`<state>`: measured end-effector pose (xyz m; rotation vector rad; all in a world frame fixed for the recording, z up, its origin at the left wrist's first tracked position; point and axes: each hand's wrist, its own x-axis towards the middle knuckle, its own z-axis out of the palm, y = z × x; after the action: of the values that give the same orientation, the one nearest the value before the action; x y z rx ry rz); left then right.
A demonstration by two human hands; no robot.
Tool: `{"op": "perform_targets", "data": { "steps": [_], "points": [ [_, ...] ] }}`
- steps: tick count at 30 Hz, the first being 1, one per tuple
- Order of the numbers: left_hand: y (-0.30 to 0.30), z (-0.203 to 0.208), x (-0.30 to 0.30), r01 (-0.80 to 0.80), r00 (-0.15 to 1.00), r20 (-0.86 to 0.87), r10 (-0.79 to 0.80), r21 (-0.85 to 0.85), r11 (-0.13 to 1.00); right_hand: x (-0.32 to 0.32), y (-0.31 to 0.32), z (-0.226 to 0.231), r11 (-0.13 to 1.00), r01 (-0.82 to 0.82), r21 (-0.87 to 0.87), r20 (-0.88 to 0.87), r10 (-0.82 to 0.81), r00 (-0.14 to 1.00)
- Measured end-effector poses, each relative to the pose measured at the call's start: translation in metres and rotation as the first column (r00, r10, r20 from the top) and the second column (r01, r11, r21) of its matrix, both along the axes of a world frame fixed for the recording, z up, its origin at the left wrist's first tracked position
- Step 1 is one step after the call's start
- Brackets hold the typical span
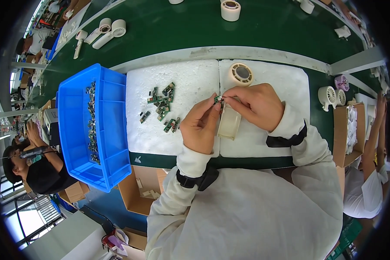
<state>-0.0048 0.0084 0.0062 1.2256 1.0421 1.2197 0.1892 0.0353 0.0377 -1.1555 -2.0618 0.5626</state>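
Between the fingertips of my left hand (200,125) is a small green circuit board (218,99), held above the white foam mat (177,141). My right hand (261,106) is closed in a pinch close beside the board; whatever its fingertips hold is too small to make out. Directly under the right fingers a translucent rectangular tray (229,125) rests on the foam, partly covered by the hand. Several more circuit boards (162,104) lie in a loose heap left of my hands. Just beyond the right hand stands a cream cylinder (240,74) with a ring-shaped top.
A blue bin (113,130) with several circuit boards stands at the left. Beyond a pale rail (186,53), handheld fans (112,32) and another cream cylinder (230,11) sit on a green surface (173,26). White fan parts (327,97) and a cardboard box (341,136) are at right. People work on both sides.
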Motion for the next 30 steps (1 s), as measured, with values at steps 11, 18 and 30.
{"op": "perform_targets", "data": {
  "steps": [11, 18, 30],
  "points": [
    [0.003, 0.008, -0.01, 0.072, 0.978, -0.204, -0.047, 0.12, 0.99, 0.004, -0.003, 0.019, 0.986, -0.002, -0.166, -0.031, -0.003, 0.999],
    [0.006, -0.003, -0.02, 0.232, 0.947, 0.234, -0.22, -0.021, 0.973, 0.013, 0.003, 0.019, 0.93, -0.123, -0.345, -0.209, 0.052, 0.977],
    [0.001, -0.013, -0.022, 0.23, 0.957, 0.187, -0.222, -0.021, 0.973, 0.006, 0.003, 0.009, 0.89, -0.115, -0.441, -0.227, 0.013, 0.974]
  ]
}}
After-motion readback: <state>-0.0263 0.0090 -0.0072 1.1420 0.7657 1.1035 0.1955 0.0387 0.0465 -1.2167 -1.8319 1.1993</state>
